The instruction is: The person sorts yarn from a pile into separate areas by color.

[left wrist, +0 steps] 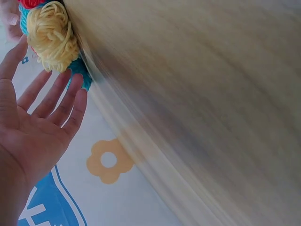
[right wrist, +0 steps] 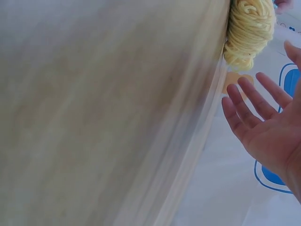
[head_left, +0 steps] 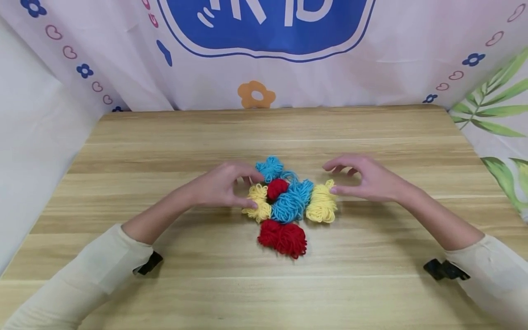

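Two pale sleeves (head_left: 88, 272), each with a black piece at its edge, come over the wooden table (head_left: 350, 293) from the near side. On the table, the big red yarn (head_left: 284, 238) lies nearest. Behind it are the left yellow yarn (head_left: 262, 207), the big blue yarn (head_left: 290, 201) and the right yellow yarn (head_left: 321, 206), side by side. The left hand (head_left: 222, 185) is at the left yellow yarn, and the right hand (head_left: 373, 178) at the right one; both have fingers spread, pinching nothing. Whether the thumbs touch the yarn, I cannot tell. Farther are the small red yarn (head_left: 277, 188), then the small blue yarn (head_left: 269, 168). Beyond the table hangs a white cloth (head_left: 396, 82) with an orange flower (head_left: 245, 94).
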The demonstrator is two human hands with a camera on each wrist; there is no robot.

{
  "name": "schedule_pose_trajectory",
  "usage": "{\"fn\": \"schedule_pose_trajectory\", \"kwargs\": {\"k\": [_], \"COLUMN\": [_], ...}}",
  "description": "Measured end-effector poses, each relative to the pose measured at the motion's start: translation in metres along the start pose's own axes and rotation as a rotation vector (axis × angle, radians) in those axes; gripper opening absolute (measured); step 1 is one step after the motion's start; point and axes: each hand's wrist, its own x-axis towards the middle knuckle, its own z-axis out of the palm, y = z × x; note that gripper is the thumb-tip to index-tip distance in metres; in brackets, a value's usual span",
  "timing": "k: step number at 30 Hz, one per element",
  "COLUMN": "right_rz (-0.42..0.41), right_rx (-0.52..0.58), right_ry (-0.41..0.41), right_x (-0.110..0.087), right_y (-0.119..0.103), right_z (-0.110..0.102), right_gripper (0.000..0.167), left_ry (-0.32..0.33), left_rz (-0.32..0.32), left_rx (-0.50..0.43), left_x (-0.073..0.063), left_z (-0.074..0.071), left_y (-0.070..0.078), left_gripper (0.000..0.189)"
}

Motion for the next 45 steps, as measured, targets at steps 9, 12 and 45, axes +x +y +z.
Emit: {"fn": "schedule_pose_trajectory", "kwargs": {"k": [9, 12, 45], "right_rz": [-0.037, -0.041, -0.019], "right_rx": [0.037, 0.049, 0.1], "right_ry": [-0.063, -0.08, -0.197], "right_x": [0.0, 0.0, 0.008], "right_y": [0.003, 0.004, 0.006], "right_z": [0.003, 0.004, -0.001], "right_gripper": [0.045, 0.046, 0.03], "left_ry": [-0.081, -0.108, -0.159], "left_rz": [-0.011, -0.022, -0.08], "left_rx": [-0.006, -0.009, 0.061], "left_x": [0.0, -0.001, 0.001], "left_z": [-0.001, -0.001, 0.001], "left_y": [0.004, 0.005, 0.01], "left_gripper": [0.062, 0.066, 0.062]}}
